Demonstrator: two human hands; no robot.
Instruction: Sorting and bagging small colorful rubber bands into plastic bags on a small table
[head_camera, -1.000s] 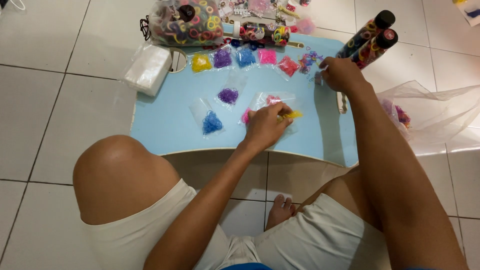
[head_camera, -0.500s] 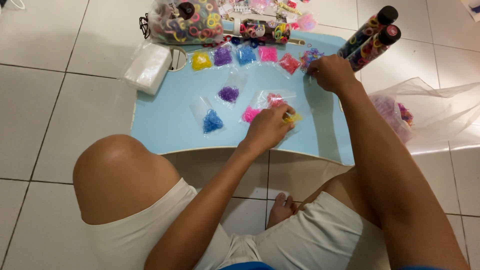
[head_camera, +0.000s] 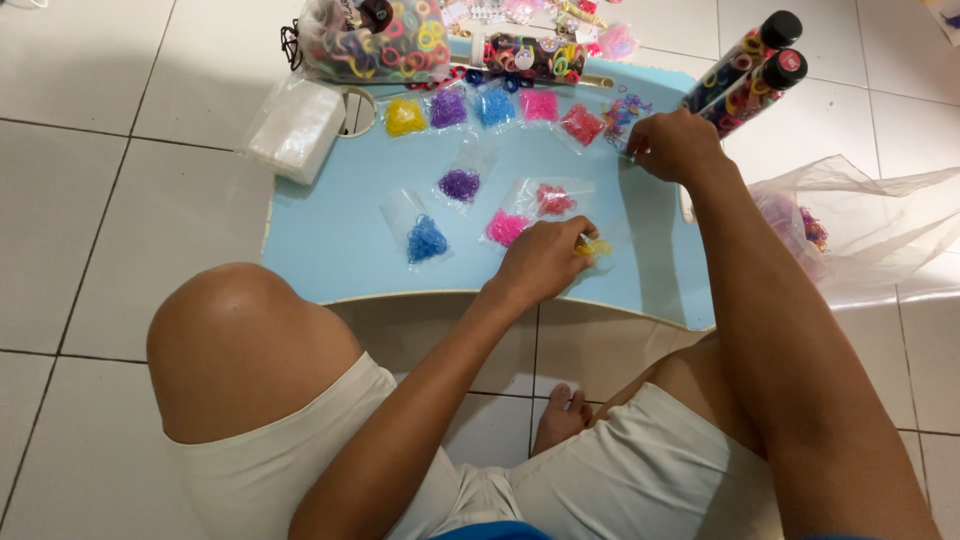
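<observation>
My left hand (head_camera: 540, 265) rests on the light blue lap table (head_camera: 330, 240), fingers pinched on a small clear bag of yellow rubber bands (head_camera: 594, 247). Just left of it lie small bags of pink bands (head_camera: 505, 228) and red bands (head_camera: 552, 199). My right hand (head_camera: 672, 145) is at the table's far right, its fingertips closed on the edge of a clear bag of mixed-colour bands (head_camera: 625, 108). A blue bag (head_camera: 427, 240) and a purple bag (head_camera: 459, 185) lie apart to the left.
A row of yellow, purple, blue, pink and red band bags (head_camera: 495, 107) lines the far edge. Behind it are a clear pouch of hair ties (head_camera: 375, 40), two black-capped tubes (head_camera: 755, 60), a white packet (head_camera: 295, 128) and a crumpled clear bag (head_camera: 850, 230). My bare knee (head_camera: 240, 340) is at the front left.
Both hands stay nearly where they were, with small finger movements on their bags. The view has shifted slightly.
</observation>
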